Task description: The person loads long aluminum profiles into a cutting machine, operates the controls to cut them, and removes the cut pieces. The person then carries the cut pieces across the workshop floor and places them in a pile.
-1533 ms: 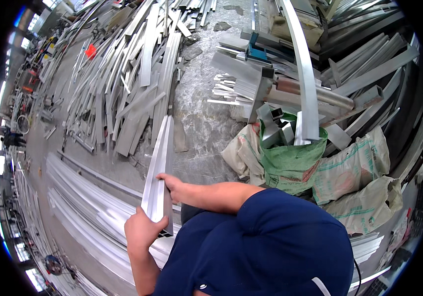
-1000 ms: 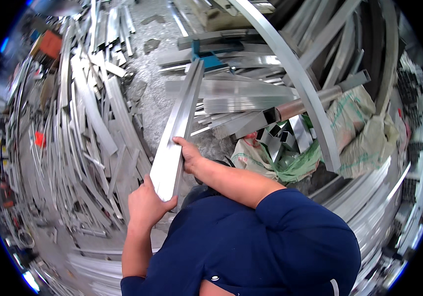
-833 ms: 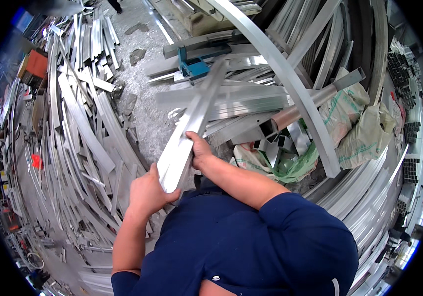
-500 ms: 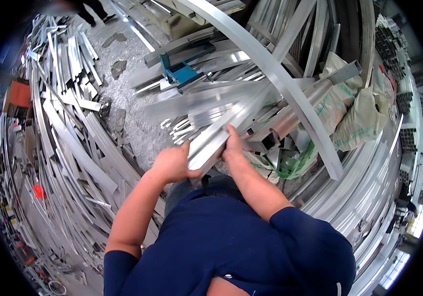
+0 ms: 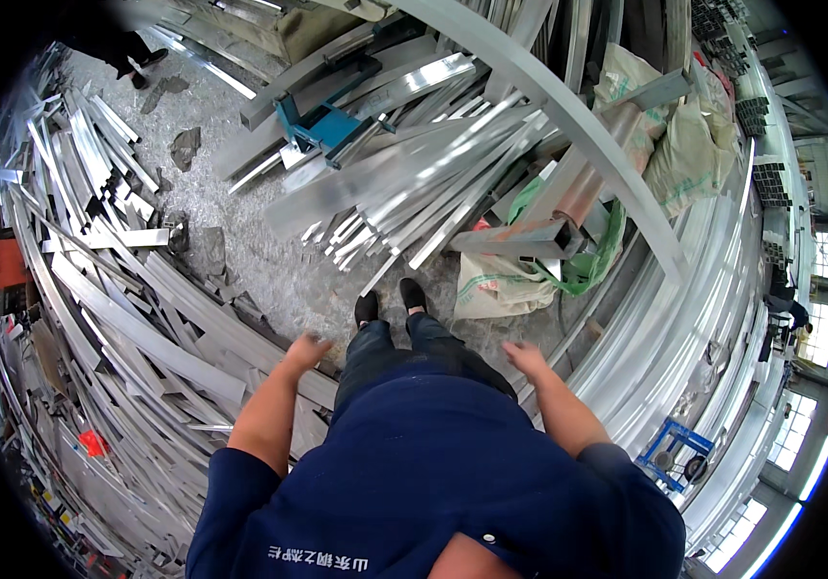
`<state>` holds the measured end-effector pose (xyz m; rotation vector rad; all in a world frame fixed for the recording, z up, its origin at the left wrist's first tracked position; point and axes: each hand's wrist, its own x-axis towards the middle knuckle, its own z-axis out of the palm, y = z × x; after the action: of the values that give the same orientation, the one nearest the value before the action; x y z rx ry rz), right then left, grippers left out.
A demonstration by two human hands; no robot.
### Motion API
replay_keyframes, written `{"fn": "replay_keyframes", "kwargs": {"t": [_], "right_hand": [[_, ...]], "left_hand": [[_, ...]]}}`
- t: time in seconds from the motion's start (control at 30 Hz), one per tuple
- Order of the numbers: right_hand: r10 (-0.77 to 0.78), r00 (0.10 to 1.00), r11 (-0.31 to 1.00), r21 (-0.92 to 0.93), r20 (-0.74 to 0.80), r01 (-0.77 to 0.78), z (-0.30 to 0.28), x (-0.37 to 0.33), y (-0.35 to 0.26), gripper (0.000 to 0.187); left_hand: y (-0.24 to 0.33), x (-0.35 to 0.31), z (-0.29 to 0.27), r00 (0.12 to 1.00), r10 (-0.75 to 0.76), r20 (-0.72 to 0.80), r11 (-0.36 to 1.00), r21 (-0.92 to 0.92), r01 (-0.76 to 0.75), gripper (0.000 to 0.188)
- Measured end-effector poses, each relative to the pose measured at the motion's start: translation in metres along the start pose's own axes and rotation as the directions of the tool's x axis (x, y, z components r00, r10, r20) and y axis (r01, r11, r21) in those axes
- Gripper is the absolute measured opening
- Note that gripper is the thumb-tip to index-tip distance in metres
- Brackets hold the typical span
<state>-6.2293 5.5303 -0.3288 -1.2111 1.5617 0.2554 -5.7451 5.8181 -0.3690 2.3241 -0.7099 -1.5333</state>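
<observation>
My left hand (image 5: 308, 351) hangs beside my left hip, with nothing seen in it; its fingers are a little blurred but stretched outward. On the other side, my right hand (image 5: 527, 360) is held away from my body, empty, fingers apart. Neither hand touches any metal. In front of my feet lies a fan of silvery metal profiles (image 5: 453, 188), their near ends close to my shoes (image 5: 366, 308). To its right a square metal tube (image 5: 520, 238) rests across a whitish woven sack (image 5: 496, 288).
Heaped metal strips (image 5: 134, 309) cover the left side. A wide curved metal bar (image 5: 568, 111) arches over the pile from above. A blue metal frame (image 5: 327, 125) lies at its far left. Long profiles (image 5: 665, 338) run along the right, near a blue wheeled cart (image 5: 676, 454). Another person's legs (image 5: 124, 53) show far left.
Both hands have let go of the metal profile they held and moved apart, down to my sides. My view has shifted, so my shoes now show.
</observation>
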Motion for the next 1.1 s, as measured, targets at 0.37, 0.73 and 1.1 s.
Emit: {"fn": "replay_keyframes", "kwargs": {"t": [0.37,0.73,1.1], "right_hand": [[0.347,0.93,0.864,0.429,-0.126,-0.264,0.006,-0.144,0.093,0.053],[-0.104,0.961,0.919,0.346,-0.256,0.191,-0.015,-0.185,0.158,0.049],[0.691,0.709,0.188,0.982,-0.144,0.016,0.021,-0.284,0.534,0.045]], "left_hand": [[-0.186,-0.051,-0.046,0.888,-0.446,0.113,0.814,0.465,0.349,0.059],[0.259,0.048,0.025,0.867,0.444,-0.229,0.893,0.188,-0.408,0.049],[0.245,-0.083,0.348,0.761,-0.012,0.648,0.585,0.622,-0.521,0.091]]}}
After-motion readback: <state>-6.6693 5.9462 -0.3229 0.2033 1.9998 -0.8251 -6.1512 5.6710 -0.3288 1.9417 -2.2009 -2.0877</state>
